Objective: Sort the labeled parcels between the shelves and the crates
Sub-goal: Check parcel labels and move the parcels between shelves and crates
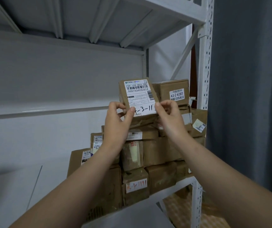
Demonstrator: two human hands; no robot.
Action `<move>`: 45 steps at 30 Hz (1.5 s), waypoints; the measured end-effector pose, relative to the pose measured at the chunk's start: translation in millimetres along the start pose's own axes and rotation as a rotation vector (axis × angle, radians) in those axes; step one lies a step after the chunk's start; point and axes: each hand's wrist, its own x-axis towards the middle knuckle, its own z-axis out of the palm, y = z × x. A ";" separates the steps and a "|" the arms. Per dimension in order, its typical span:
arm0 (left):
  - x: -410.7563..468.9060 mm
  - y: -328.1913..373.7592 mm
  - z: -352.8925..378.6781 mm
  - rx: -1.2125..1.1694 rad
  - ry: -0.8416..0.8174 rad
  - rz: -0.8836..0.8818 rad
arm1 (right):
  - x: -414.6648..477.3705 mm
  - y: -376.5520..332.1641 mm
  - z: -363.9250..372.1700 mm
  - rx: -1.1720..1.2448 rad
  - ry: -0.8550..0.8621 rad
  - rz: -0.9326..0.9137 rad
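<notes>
Wall (49,79) pale at far left, underside of upper shelf (99,22) overhead. Then left hand (117,119), thumb and fingers pinching the lower left corner of the parcel (138,94). Held up in the air between both hands, in front of the stack (148,153) on the lower shelf (187,179), not yet set down. Standing on a short end, long axis near vertical with the top leaning slightly left, label face toward the camera, handwritten code along the bottom. Next, right hand (168,117), thumb and fingertips pinching the lower right corner. Farther right, box (176,91) marked 43-2-4207 atop the stack, then post (205,71), then curtain (247,96). Judged part-way: many parcels already shelved, this one apparently being read and yet to be placed; crates out of view, so remainder impossible to tell.
</notes>
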 end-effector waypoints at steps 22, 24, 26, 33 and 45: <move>-71.3 15.4 -136.7 0.102 0.161 0.187 | -87.8 -28.5 92.0 0.196 -0.338 -0.186; -87.2 15.0 -162.7 0.173 0.227 0.182 | -101.8 -30.8 109.7 0.210 -0.422 -0.210; -108.5 12.3 -191.4 0.225 0.285 0.157 | -121.6 -27.4 131.2 0.219 -0.522 -0.196; -174.7 -13.5 -266.8 0.460 0.380 -0.110 | -196.0 15.8 209.9 0.255 -0.743 0.018; -207.5 -45.2 -346.5 0.964 0.103 -0.267 | -259.5 67.9 286.3 -0.087 -0.737 0.042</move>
